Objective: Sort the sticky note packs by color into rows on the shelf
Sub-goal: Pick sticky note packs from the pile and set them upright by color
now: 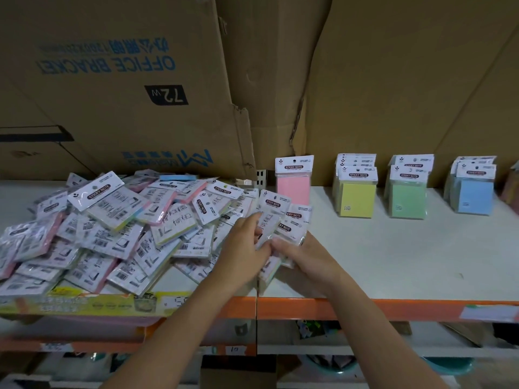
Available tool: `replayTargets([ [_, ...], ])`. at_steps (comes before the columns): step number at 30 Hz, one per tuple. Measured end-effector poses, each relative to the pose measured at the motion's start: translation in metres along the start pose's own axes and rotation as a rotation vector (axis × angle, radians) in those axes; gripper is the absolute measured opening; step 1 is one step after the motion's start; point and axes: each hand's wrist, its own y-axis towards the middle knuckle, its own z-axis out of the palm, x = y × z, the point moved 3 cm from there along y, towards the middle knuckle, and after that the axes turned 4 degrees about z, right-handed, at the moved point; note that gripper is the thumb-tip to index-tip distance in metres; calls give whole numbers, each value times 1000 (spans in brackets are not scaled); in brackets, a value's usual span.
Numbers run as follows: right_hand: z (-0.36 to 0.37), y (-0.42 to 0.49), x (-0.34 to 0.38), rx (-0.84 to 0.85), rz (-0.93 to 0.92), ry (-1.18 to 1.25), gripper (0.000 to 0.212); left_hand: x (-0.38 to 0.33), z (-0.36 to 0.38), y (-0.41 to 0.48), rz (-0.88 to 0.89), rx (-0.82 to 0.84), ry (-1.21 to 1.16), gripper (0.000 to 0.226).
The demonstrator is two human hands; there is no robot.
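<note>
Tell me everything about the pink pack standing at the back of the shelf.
The pink pack is a pink pad in clear wrap under a white header card with a hang hole and a dark STICKY NOTE label. It stands upright on the shelf against the cardboard, alone, left of the yellow packs.

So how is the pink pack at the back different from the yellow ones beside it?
The pink pack is pink, while the yellow packs are yellow. The pink pack seems to stand alone, but the yellow packs stand several deep, one behind another. The pink pack is right beside the jumbled pile, and the yellow packs are farther right. Both stand upright, face forward and are labelled STICKY NOTE.
</note>
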Motion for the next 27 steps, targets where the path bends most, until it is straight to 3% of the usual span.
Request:
replayTargets([
  [4, -5, -4, 3, -25, 27, -183, 37, 9, -7, 18, 31, 86, 215, 45],
  [9, -9, -7, 6, -47, 35, -267, 34, 13, -11, 19, -168, 295, -53, 40],
  [12, -13, -8, 6, -164, 33, -245, 29, 13, -6, 8, -280, 209, -147, 41],
  [17, -23, -9, 8, -385, -7, -352, 24, -6, 16, -17, -132, 65, 39, 70],
  [22, -23, -19, 9, -188, -33, -224, 48, -15, 35, -18, -141, 136, -127, 94],
  [25, -26, -27, 7, -120, -50, -150, 36, -19, 34, -24, -178, 194, -382, 97],
  [27, -27, -31, 4, -129, -79, -198, 36, -21, 34, -29, -207, 176, -539, 86],
])
